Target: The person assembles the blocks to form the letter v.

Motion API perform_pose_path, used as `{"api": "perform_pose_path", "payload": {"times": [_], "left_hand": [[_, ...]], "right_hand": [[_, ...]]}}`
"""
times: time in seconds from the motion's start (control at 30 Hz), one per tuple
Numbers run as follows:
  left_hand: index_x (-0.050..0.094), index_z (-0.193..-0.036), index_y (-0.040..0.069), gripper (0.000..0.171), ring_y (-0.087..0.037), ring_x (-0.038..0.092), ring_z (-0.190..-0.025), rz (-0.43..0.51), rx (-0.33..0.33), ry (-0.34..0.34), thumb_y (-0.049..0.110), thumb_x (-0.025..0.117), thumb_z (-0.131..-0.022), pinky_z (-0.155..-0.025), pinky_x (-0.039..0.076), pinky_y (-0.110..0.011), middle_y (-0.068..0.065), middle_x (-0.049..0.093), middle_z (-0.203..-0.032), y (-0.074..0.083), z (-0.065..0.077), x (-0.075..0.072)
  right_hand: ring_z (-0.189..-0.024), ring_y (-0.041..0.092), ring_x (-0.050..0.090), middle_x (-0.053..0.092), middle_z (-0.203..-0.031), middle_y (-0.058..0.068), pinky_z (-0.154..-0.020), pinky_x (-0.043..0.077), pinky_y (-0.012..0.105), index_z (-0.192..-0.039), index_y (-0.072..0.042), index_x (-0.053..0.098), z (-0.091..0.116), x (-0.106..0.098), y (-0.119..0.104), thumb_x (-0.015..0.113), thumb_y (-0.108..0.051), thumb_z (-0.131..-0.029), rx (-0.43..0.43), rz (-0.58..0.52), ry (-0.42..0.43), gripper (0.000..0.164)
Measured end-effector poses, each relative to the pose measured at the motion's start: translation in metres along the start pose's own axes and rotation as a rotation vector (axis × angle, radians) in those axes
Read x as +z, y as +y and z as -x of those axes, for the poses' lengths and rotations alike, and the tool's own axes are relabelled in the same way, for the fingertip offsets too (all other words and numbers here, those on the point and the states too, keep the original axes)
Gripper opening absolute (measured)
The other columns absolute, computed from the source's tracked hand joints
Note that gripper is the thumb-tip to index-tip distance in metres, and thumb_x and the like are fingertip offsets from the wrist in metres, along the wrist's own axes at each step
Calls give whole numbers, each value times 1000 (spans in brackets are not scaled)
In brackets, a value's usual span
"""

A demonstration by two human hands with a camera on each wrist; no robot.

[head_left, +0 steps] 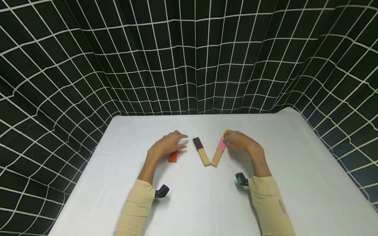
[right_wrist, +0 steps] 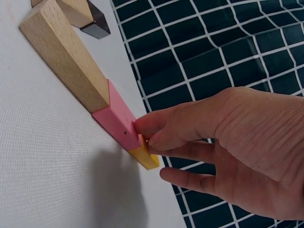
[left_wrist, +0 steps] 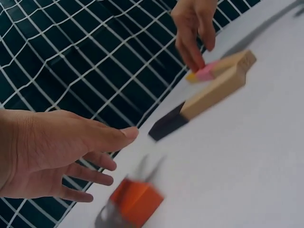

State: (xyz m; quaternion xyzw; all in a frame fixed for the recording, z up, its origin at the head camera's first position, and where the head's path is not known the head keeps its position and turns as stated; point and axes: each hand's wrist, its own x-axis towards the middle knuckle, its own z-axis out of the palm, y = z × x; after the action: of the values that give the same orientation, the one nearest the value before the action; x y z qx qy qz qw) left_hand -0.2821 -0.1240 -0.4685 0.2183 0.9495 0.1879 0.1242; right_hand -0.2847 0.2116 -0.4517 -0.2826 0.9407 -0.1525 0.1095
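Two bare wooden blocks meet at their near ends in a V. The left wooden block (head_left: 204,158) has a dark brown block (head_left: 198,143) at its far end. The right wooden block (head_left: 217,158) continues into a pink block (head_left: 220,145), then a yellow block (right_wrist: 146,158). My right hand (head_left: 240,140) pinches the yellow block with its fingertips, close against the pink one. Its other fingers are loosely bent. My left hand (head_left: 167,144) hovers, fingers spread and holding nothing, above an orange block (head_left: 173,156). This hand partly hides the orange block in the head view.
All the blocks lie on a white-covered table (head_left: 200,203). A black curtain with a white grid (head_left: 189,59) surrounds its back and sides. Small dark wrist cameras stick out from the left sleeve (head_left: 134,208) and right sleeve (head_left: 270,206).
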Motion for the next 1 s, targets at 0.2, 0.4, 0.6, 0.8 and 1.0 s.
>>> {"api": "perform_pose_path", "payload": {"times": [0.2, 0.4, 0.6, 0.8, 1.0], "left_hand": [[56, -152, 20, 54, -31, 55, -139, -13, 24, -4, 37, 68, -102, -119, 44, -55, -12, 56, -149, -17, 21, -4], [55, -153, 22, 57, -29, 53, -140, -73, 116, -2, 42, 68, -101, -120, 43, -53, -9, 54, -151, -26, 41, 3], [62, -147, 21, 58, -30, 57, -134, -121, 196, 11, 41, 77, -95, -113, 48, -55, -12, 58, -146, -24, 53, 5], [69, -138, 19, 47, -29, 60, -130, -141, 240, 13, 29, 79, -94, -110, 50, -54, -10, 63, -141, -23, 55, 7], [75, -124, 19, 32, -27, 63, -119, -163, 278, 50, 22, 80, -92, -102, 53, -52, -7, 67, -131, -25, 56, 8]], "right_hand": [[-120, 43, 67, 70, -120, 23, -105, 56, 54, -114, 7, 76, 3, -2, 1, 57, 7, -91, -12, -3, 19, 30], [-121, 41, 66, 69, -122, 22, -107, 55, 53, -115, 6, 76, 1, 0, 0, 57, 5, -93, -5, -5, -5, 29], [-120, 41, 67, 70, -121, 21, -106, 56, 52, -114, 5, 77, 1, -2, 1, 58, 5, -93, -15, 23, 4, 28], [-122, 42, 66, 70, -122, 22, -107, 55, 53, -115, 5, 76, 1, -1, 1, 58, 4, -93, -2, 16, -1, 28], [-121, 40, 67, 70, -122, 21, -106, 55, 53, -114, 4, 77, 0, 1, 0, 59, 4, -94, 5, 13, 8, 27]]}}
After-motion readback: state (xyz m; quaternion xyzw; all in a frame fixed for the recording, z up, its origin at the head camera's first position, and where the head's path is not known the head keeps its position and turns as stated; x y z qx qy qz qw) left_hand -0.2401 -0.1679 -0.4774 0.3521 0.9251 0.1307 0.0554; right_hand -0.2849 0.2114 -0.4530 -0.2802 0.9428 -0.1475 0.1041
